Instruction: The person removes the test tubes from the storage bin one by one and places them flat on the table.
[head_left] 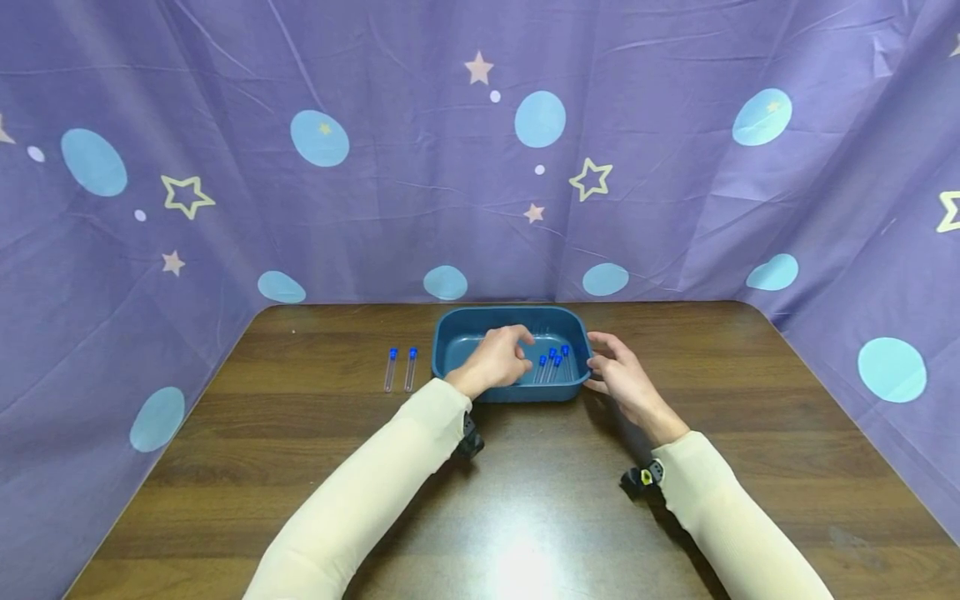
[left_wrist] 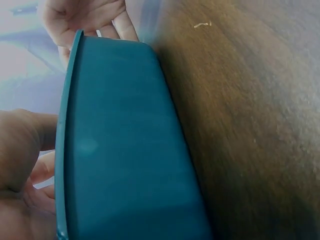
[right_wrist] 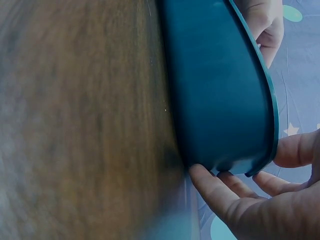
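A blue plastic bin [head_left: 450,333] stands on the table, with several clear test tubes with blue caps [head_left: 553,363] lying at its right end. My left hand [head_left: 495,358] hangs over the bin's near side, fingers loosely bent; I see nothing held in it. In the left wrist view, the near wall hides part of the left fingers. My right hand [head_left: 626,379] holds the bin's right end, its fingers [right_wrist: 215,192] against the outer wall and thumb at the rim. Two more capped test tubes [head_left: 401,369] lie side by side left of the bin.
The brown wooden table [head_left: 300,467] extends around the bin. A purple patterned curtain [head_left: 420,208] hangs behind the table and along both sides. Each wrist carries a small black camera [head_left: 469,437].
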